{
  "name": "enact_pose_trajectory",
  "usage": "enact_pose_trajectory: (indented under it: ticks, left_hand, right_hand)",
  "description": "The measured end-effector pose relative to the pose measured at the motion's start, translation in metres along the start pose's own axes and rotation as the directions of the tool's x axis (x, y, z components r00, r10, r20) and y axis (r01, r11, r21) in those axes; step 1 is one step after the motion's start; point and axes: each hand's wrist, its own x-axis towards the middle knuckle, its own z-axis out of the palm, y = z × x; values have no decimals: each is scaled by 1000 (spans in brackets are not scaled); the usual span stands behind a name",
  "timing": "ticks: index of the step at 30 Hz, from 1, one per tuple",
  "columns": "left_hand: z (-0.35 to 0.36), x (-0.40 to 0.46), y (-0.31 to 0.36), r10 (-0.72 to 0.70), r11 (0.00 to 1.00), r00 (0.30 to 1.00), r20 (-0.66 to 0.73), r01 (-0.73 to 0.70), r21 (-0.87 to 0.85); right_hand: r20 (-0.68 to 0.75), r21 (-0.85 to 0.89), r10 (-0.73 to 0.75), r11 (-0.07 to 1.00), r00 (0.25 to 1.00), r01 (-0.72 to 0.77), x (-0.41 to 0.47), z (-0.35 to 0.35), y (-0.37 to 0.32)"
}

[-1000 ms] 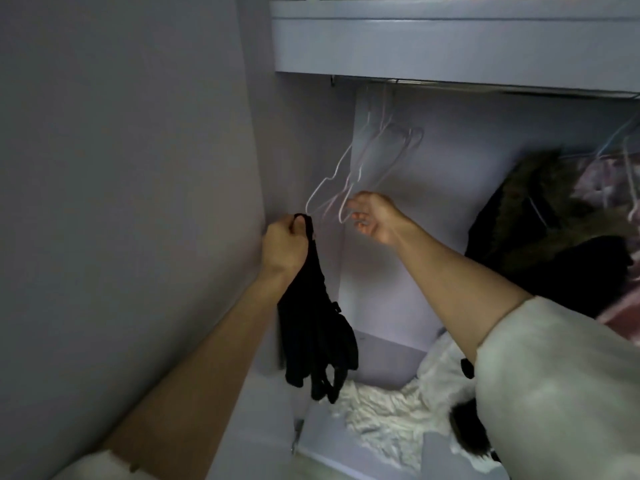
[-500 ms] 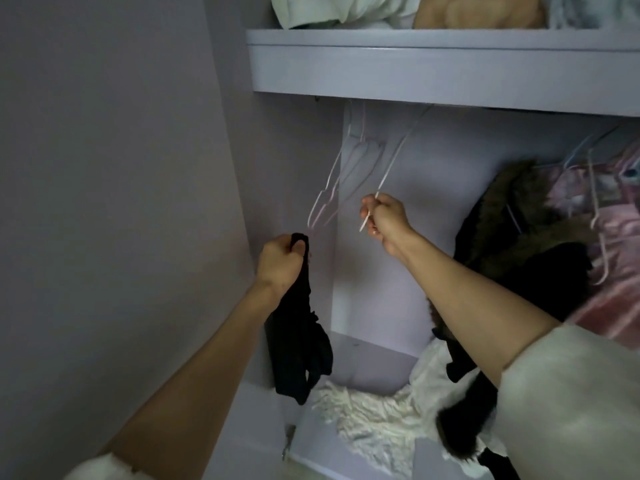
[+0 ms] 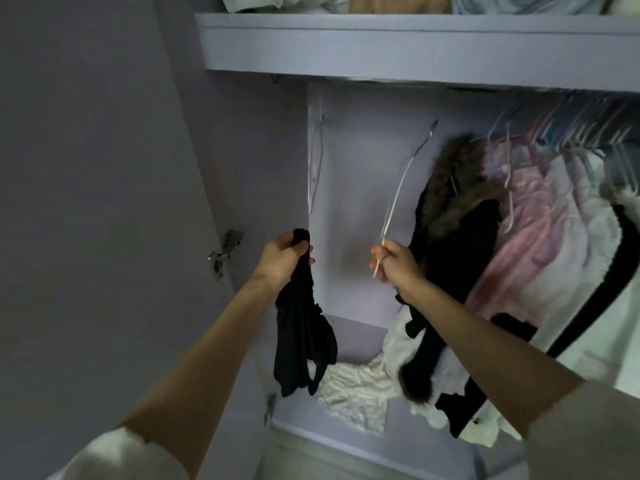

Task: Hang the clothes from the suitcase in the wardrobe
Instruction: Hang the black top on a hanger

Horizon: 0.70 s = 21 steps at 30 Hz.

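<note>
My left hand (image 3: 282, 259) grips the top of a black garment (image 3: 301, 337), which dangles limp in front of the open wardrobe. My right hand (image 3: 394, 261) pinches the lower end of a thin white wire hanger (image 3: 398, 192); the hanger slants up to the right, its hook free of the rail. A few more white hangers (image 3: 313, 161) hang from the rail at the left end. The suitcase is out of view.
The lilac wardrobe has a shelf (image 3: 381, 46) with folded textiles on top. A fur-trimmed black coat (image 3: 453, 216) and pink and white clothes (image 3: 540, 230) hang on the right. White crumpled fabric (image 3: 353, 393) lies on the wardrobe floor. The open door (image 3: 104, 202) stands at left.
My right hand has pulled one white hanger off the rail and down to the right, away from the other hangers. My left hand with the black garment has dropped lower.
</note>
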Motion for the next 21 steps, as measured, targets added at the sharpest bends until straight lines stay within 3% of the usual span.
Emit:
enact_pose_trajectory:
  ticks: [5,9,13,17,21]
  left_hand:
    - [17,-31,-21,-38,999,995,94,41,-33]
    - [28,-43,-32,-50,999,996,76,49,9]
    - [28,-42,-34,-23,999,1000,-17,23,45]
    - [28,-42,-24,19,999,997,-68,-22,-47]
    - [28,-41,-16,190,982,976,-101,-188,31]
  right_hand:
    - [90,-8,181,984,979,-181,-66,-31,98]
    - [85,-162,289,948,954,-273,-109,-53,165]
    - [136,-244,272,941,953,-234,-131,-69,188]
    - [196,-342,233,927,953,-156,-137,-77,184]
    - [236,-412,220,905,947,-108,-138,-79,180]
